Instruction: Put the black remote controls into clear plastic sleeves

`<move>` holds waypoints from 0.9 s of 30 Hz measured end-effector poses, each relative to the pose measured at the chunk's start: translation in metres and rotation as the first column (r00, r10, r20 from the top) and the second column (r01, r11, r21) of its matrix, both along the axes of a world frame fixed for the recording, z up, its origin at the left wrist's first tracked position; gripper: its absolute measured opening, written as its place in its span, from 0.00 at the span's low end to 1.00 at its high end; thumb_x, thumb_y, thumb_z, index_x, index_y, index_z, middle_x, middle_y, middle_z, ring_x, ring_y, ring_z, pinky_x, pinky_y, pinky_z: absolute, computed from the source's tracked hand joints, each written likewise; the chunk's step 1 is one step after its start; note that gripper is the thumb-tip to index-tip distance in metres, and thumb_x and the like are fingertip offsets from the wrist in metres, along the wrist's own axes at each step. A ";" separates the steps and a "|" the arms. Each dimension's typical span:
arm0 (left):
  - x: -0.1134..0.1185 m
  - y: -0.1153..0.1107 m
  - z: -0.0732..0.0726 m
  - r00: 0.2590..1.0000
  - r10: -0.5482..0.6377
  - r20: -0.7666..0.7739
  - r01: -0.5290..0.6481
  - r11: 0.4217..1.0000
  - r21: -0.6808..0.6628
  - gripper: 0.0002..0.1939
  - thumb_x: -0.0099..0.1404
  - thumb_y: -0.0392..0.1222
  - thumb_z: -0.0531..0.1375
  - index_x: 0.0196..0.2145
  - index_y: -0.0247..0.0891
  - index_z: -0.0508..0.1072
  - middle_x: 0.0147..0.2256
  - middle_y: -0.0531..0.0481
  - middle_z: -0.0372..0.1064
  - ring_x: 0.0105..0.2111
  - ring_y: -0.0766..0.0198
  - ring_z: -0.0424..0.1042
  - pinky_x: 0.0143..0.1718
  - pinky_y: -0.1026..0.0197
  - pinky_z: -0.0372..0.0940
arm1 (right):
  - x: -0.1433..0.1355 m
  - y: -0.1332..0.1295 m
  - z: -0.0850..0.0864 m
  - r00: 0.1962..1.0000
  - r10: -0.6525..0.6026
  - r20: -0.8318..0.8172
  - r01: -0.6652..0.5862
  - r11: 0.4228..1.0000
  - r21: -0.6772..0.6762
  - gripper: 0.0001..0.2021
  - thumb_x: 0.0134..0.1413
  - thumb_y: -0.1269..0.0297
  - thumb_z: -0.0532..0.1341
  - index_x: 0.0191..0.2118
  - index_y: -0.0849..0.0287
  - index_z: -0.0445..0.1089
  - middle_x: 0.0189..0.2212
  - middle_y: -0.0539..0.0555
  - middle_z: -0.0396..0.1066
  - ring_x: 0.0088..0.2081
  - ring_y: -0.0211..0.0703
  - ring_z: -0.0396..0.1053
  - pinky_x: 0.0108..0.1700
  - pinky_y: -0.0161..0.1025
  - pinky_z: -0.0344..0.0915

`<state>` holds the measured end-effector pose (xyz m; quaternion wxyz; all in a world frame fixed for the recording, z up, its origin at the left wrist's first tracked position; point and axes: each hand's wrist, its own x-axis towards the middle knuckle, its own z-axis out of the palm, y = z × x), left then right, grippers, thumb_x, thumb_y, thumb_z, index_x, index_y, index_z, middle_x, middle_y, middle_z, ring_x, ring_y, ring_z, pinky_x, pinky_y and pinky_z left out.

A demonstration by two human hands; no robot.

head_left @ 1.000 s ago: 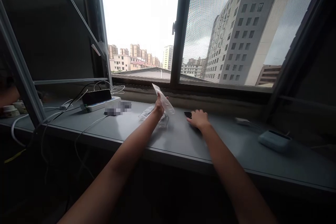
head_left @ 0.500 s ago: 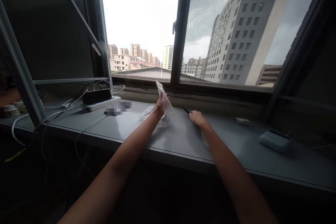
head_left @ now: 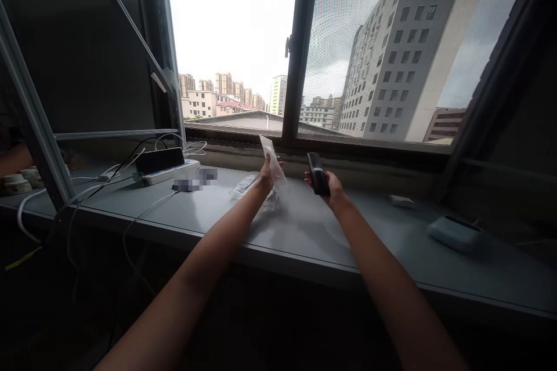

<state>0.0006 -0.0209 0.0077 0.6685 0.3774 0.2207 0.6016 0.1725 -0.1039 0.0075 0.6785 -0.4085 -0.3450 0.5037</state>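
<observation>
My left hand is closed on a translucent white plastic bag, which stands up above the tabletop with its upper end toward the window. Below and beside that hand, clear plastic packets lie on the grey table. To the right, my right hand grips a long black object with rounded ends and a pale band across its middle. Its broad face is turned toward me, and I cannot make out its exact kind. A gap separates the bag from the black object.
At left, a dark phone-like slab leans on a white power strip among loose cables. A blue-grey box and a white adapter sit at right. Behind a metal post are another person's arm and several jars.
My right hand has turned the black object from edge-on to face me and lifted it a little. My left hand and the bag have barely moved.
</observation>
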 end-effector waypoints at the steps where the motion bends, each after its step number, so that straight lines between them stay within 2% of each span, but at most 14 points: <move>1: 0.000 0.000 0.000 1.000 -0.004 -0.003 0.004 1.000 -0.001 0.29 0.64 0.65 0.55 0.44 0.35 0.73 0.30 0.47 0.70 0.25 0.64 0.67 0.31 0.62 0.63 | 0.001 0.000 0.000 1.000 -0.012 0.014 0.012 1.000 0.010 0.17 0.65 0.64 0.42 0.42 0.62 0.66 0.34 0.58 0.77 0.32 0.40 0.75 0.39 0.37 0.74; 6: 0.001 -0.002 0.000 1.000 -0.009 -0.026 0.009 1.000 -0.005 0.28 0.66 0.64 0.54 0.43 0.34 0.73 0.30 0.47 0.70 0.23 0.65 0.65 0.30 0.62 0.62 | 0.006 0.004 -0.002 0.979 -0.111 0.172 0.105 0.993 0.045 0.15 0.65 0.63 0.43 0.43 0.59 0.64 0.33 0.56 0.76 0.39 0.41 0.75 0.37 0.35 0.73; 9: 0.002 -0.001 -0.001 0.999 -0.015 -0.047 0.015 1.000 0.009 0.29 0.64 0.66 0.55 0.44 0.35 0.73 0.31 0.46 0.70 0.25 0.64 0.66 0.30 0.61 0.62 | 0.009 0.008 -0.005 0.962 -0.184 0.203 0.175 0.983 0.061 0.15 0.67 0.60 0.42 0.44 0.57 0.63 0.31 0.54 0.74 0.38 0.42 0.75 0.35 0.37 0.73; 12: 0.002 0.000 -0.001 0.998 -0.022 -0.057 0.023 1.000 0.009 0.29 0.64 0.66 0.55 0.45 0.35 0.73 0.31 0.46 0.70 0.24 0.64 0.67 0.30 0.61 0.62 | 0.012 0.012 -0.009 0.954 -0.228 0.194 0.217 0.973 0.077 0.11 0.64 0.55 0.52 0.46 0.54 0.62 0.31 0.50 0.72 0.34 0.41 0.74 0.31 0.36 0.72; 16: 0.004 0.002 -0.001 0.997 -0.034 -0.063 0.034 0.999 -0.005 0.28 0.65 0.64 0.55 0.46 0.35 0.73 0.31 0.46 0.70 0.24 0.64 0.67 0.30 0.61 0.62 | 0.012 0.011 -0.009 0.959 -0.230 0.168 0.213 0.970 0.114 0.21 0.50 0.57 0.67 0.48 0.53 0.62 0.31 0.47 0.71 0.28 0.38 0.72 0.26 0.32 0.69; 19: 0.005 0.001 0.000 0.997 -0.037 -0.069 0.036 0.999 -0.010 0.28 0.66 0.63 0.55 0.46 0.35 0.73 0.30 0.47 0.70 0.22 0.65 0.65 0.28 0.62 0.61 | 0.007 0.007 -0.006 0.963 -0.221 0.157 0.204 0.972 0.115 0.28 0.43 0.63 0.71 0.50 0.55 0.61 0.30 0.46 0.70 0.23 0.36 0.69 0.23 0.32 0.67; 23: 0.005 0.000 0.000 0.996 -0.055 -0.072 0.055 0.998 -0.009 0.27 0.67 0.63 0.53 0.45 0.35 0.73 0.29 0.48 0.70 0.21 0.67 0.64 0.27 0.63 0.60 | 0.004 0.006 -0.006 0.954 -0.242 0.179 0.224 0.967 0.119 0.36 0.36 0.69 0.73 0.53 0.52 0.58 0.29 0.44 0.70 0.23 0.37 0.70 0.22 0.33 0.67; 27: 0.006 0.000 0.000 0.995 -0.065 -0.076 0.064 0.998 -0.011 0.27 0.67 0.63 0.53 0.46 0.35 0.73 0.29 0.48 0.69 0.20 0.67 0.64 0.28 0.62 0.61 | 0.011 0.011 -0.006 0.958 -0.272 0.087 0.269 0.962 0.046 0.21 0.38 0.75 0.66 0.40 0.55 0.60 0.28 0.44 0.68 0.26 0.34 0.68 0.27 0.31 0.68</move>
